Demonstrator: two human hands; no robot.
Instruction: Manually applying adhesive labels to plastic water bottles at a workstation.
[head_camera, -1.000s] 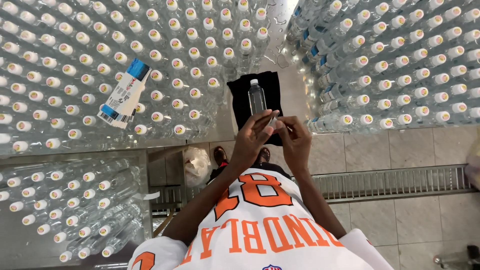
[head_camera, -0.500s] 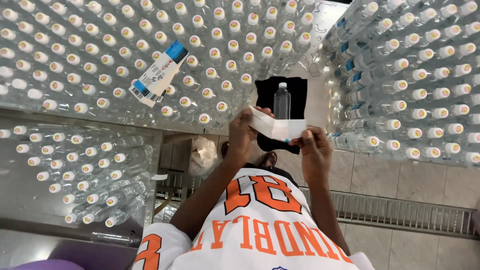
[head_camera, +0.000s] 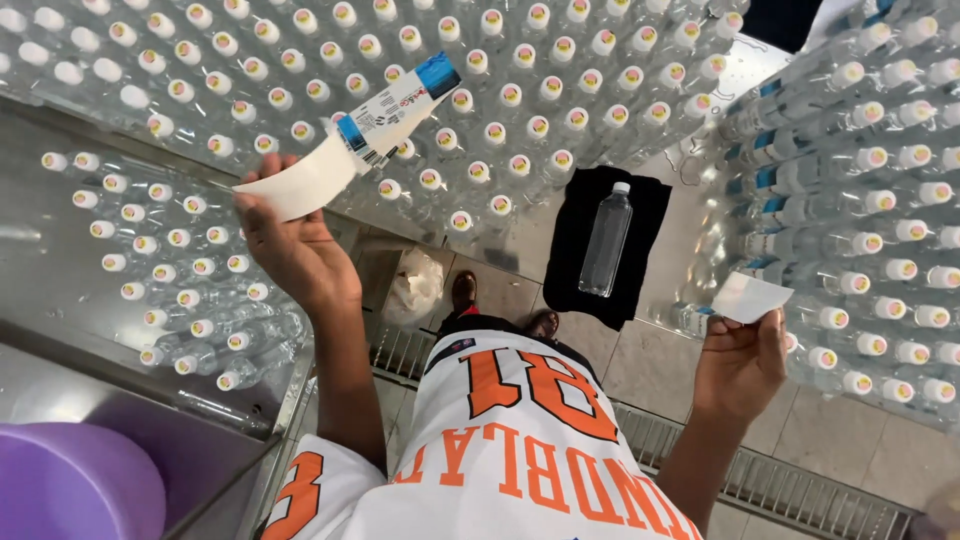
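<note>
One head-worn camera looks steeply down, close over the person's torso; capped bottles (head_camera: 520, 95) fill ten to two o'clock.

Left hand (head_camera: 295, 250) holds a white paper strip (head_camera: 298, 187), right hand (head_camera: 742, 362) a small label (head_camera: 750, 297); 1 clear bottle (head_camera: 607, 240) lies on black cloth (head_camera: 575, 250) between capped bottle rows (head_camera: 500, 90).

Many capped bottles (head_camera: 520, 95) stand in rows above the hands. A black cloth (head_camera: 585, 250) lies between the hands. A purple tub (head_camera: 70, 490) sits below the left hand, a floor drain (head_camera: 790, 495) below the right.
</note>
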